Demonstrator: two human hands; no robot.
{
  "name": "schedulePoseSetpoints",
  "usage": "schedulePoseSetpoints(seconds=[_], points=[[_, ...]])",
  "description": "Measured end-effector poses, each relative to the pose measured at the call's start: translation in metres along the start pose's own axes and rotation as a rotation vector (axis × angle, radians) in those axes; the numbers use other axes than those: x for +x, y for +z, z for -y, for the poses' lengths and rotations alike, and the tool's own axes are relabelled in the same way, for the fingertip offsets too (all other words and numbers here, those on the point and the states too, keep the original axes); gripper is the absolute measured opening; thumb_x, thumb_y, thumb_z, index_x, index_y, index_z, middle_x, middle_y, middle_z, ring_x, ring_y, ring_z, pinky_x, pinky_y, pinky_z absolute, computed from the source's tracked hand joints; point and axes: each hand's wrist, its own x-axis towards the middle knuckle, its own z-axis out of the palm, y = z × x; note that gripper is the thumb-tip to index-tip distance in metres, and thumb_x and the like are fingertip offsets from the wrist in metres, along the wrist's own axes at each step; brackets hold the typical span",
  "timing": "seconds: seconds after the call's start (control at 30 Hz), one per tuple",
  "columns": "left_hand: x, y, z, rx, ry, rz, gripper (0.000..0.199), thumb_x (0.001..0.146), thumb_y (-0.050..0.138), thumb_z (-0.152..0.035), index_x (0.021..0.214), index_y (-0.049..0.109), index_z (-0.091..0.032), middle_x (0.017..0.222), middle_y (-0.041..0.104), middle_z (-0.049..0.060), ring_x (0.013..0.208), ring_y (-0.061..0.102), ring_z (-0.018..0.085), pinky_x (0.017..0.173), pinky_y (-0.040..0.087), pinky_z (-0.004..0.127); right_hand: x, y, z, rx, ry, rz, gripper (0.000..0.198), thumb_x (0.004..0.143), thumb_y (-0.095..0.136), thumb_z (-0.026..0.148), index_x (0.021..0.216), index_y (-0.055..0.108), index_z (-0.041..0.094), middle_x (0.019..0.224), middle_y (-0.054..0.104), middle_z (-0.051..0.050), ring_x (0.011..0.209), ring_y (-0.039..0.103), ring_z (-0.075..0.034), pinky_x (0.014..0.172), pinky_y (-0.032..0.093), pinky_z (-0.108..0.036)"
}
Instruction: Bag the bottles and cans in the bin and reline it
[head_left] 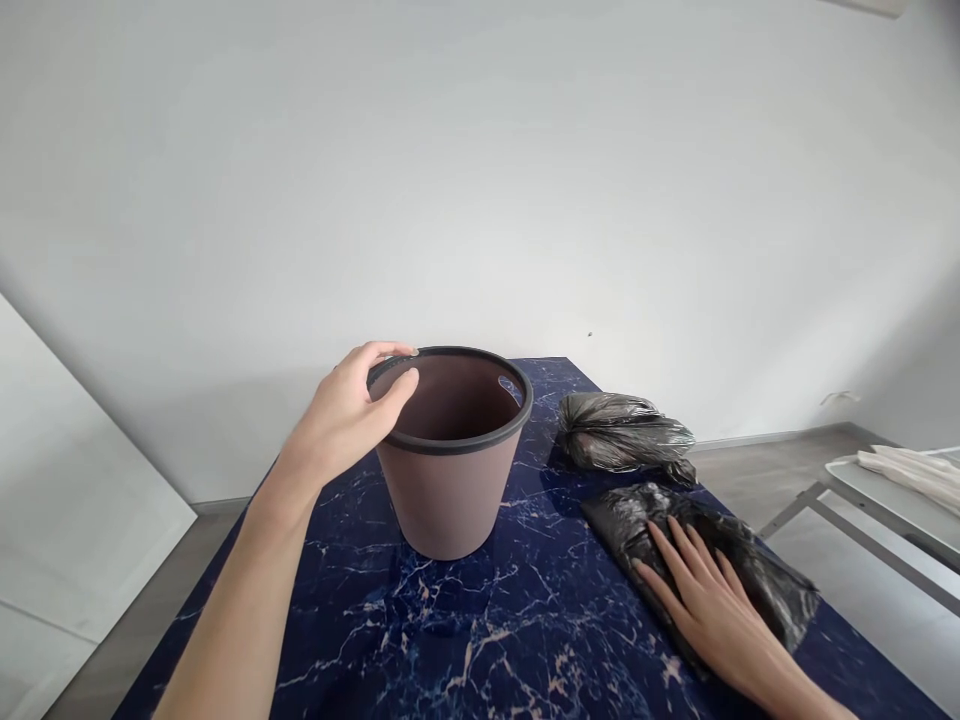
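Note:
A brownish-mauve trash bin (pixel 450 500) with a dark rim stands upright on the blue marbled table, its inside partly visible and a handle hole showing in its far right wall. My left hand (pixel 349 405) grips the bin's left rim, thumb over the opening and index finger along the far edge; its other fingers are hidden. Flat on a folded black plastic bag (pixel 772 580) at the right lies my right hand (pixel 705 600), palm down with fingers spread. Just behind that bag rests a bunched black plastic bag (pixel 626 430).
The marbled table (pixel 465 650) reaches back to a white wall (pixel 480 180). Beyond its right edge stands a metal-framed rack (pixel 900 490) with pale cloth-like strips (pixel 911 470) on top. A white panel (pixel 67 500) is at the left.

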Motion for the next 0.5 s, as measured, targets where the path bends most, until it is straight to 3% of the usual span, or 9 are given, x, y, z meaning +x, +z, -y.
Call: schedulePoseSetpoints(seconds=[0.13, 0.23, 0.33, 0.43, 0.5], points=[[0.001, 0.002, 0.0, 0.012, -0.002, 0.011, 0.042, 0.101, 0.061, -0.061, 0.134, 0.069, -0.038, 0.158, 0.063, 0.001, 0.142, 0.06, 0.038, 0.123, 0.047, 0.059, -0.017, -0.027, 0.057, 0.058, -0.034, -0.018, 0.067, 0.107, 0.047, 0.059, 0.17, 0.042, 0.036, 0.177, 0.039, -0.006, 0.163, 0.035, -0.041, 0.126, 0.038, -0.072], [0.0, 0.003, -0.002, 0.01, 0.016, -0.007, 0.042, 0.1, 0.062, -0.06, 0.135, 0.069, -0.035, 0.157, 0.064, 0.002, 0.143, 0.059, 0.037, 0.124, 0.047, 0.058, -0.008, -0.064, 0.074, 0.072, -0.03, -0.178, 0.059, 0.109, 0.047, 0.053, 0.165, 0.047, 0.035, 0.178, 0.038, -0.005, 0.166, 0.03, -0.039, 0.133, 0.028, -0.07], [-0.003, 0.003, -0.007, 0.039, 0.049, -0.05, 0.04, 0.1, 0.065, -0.055, 0.133, 0.07, -0.034, 0.155, 0.066, 0.003, 0.148, 0.055, 0.037, 0.129, 0.041, 0.057, 0.002, -0.086, 0.045, 0.004, 0.098, -0.261, 0.062, 0.105, 0.046, 0.062, 0.157, 0.054, 0.028, 0.162, 0.059, -0.01, 0.158, 0.045, -0.04, 0.131, 0.033, -0.065], [-0.006, 0.003, -0.01, 0.072, 0.105, -0.082, 0.038, 0.1, 0.066, -0.052, 0.133, 0.07, -0.034, 0.155, 0.066, 0.002, 0.151, 0.054, 0.037, 0.131, 0.039, 0.058, 0.002, -0.083, -0.004, -0.001, 0.328, -0.104, 0.084, 0.096, 0.048, 0.076, 0.158, 0.053, 0.021, 0.147, 0.069, -0.018, 0.133, 0.067, -0.047, 0.111, 0.054, -0.066], [-0.008, 0.003, -0.013, 0.091, 0.14, -0.104, 0.037, 0.1, 0.067, -0.049, 0.134, 0.07, -0.034, 0.156, 0.065, 0.002, 0.151, 0.053, 0.037, 0.13, 0.04, 0.061, -0.002, -0.073, -0.026, 0.04, 0.368, -0.034, 0.083, 0.094, 0.049, 0.078, 0.149, 0.06, 0.017, 0.14, 0.073, -0.02, 0.125, 0.071, -0.045, 0.104, 0.058, -0.061]])
